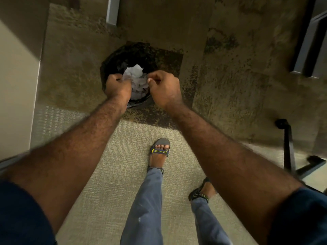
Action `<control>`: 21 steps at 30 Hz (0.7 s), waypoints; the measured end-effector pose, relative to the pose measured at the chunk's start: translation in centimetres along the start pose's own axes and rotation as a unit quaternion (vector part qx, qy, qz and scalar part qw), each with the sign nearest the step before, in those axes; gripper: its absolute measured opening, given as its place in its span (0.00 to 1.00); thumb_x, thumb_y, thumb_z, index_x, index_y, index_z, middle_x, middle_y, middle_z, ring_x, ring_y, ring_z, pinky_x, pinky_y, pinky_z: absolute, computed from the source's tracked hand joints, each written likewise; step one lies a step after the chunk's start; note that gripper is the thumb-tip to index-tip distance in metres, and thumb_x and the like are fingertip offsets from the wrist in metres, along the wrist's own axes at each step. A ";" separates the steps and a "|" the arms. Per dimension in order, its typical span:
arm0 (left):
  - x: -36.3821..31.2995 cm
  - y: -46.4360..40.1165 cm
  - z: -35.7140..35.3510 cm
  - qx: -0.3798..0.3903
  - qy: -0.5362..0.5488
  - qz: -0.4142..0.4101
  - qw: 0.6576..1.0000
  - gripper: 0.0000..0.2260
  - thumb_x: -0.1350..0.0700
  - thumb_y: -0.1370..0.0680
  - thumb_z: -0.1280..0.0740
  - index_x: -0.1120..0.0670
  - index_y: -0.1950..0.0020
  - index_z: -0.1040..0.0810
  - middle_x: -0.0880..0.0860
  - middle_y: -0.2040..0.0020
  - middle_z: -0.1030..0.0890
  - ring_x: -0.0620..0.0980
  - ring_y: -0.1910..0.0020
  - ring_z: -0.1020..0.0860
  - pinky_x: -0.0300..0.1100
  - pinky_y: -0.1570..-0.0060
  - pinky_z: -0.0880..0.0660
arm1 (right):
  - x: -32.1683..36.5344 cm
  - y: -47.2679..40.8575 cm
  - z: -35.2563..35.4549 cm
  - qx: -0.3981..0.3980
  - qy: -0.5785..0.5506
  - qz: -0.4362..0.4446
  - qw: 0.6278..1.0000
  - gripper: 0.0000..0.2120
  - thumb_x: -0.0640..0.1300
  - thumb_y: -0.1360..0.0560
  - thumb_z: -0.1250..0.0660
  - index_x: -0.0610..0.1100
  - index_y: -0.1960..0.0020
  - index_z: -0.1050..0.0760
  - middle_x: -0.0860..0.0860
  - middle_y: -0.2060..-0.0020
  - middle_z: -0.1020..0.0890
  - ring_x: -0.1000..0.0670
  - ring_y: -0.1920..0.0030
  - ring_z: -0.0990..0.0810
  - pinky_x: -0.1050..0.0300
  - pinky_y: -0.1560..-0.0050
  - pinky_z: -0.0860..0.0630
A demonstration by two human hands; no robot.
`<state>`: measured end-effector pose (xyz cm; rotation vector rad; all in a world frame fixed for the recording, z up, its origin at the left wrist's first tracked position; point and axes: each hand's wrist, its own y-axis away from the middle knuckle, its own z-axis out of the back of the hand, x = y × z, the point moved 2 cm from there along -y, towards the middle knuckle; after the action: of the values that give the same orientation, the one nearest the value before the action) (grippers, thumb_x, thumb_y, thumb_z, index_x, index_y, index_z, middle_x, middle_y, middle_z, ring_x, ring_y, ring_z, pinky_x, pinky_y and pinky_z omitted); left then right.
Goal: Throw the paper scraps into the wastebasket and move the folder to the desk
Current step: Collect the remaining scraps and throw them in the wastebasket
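Observation:
A round black wastebasket [131, 53] stands on the carpet straight ahead, lined with a dark bag. White paper scraps [136, 80] sit bunched over its opening, between my two hands. My left hand [117, 86] is curled on the left side of the scraps, over the basket's near rim. My right hand [163, 89] is curled on their right side, thumb and fingers pinched at the paper's edge. Whether some scraps lie loose in the basket below I cannot tell. No folder is in view.
A pale wall or cabinet side [16, 85] runs along the left. A black chair base [290, 149] stands at the right. Grey furniture legs [304, 55] are at the upper right and another [112, 11] at the top. My sandalled feet [160, 151] stand on the carpet.

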<state>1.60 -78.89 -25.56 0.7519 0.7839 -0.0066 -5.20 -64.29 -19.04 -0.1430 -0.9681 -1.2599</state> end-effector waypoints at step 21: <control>3.0 21.7 -16.3 0.141 -0.038 -0.118 0.982 0.14 0.56 0.21 0.27 0.58 0.37 0.20 0.55 0.45 0.16 0.49 0.48 0.17 0.39 0.50 0.19 | -14.1 12.6 15.7 -0.131 -0.094 -0.094 0.982 0.13 0.45 0.21 0.27 0.44 0.38 0.15 0.49 0.42 0.14 0.50 0.42 0.16 0.50 0.37 0.20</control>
<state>-0.63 -51.91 -21.81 0.9163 0.8050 -0.3643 -2.69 -40.40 -13.89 -0.3900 -0.9906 -1.5687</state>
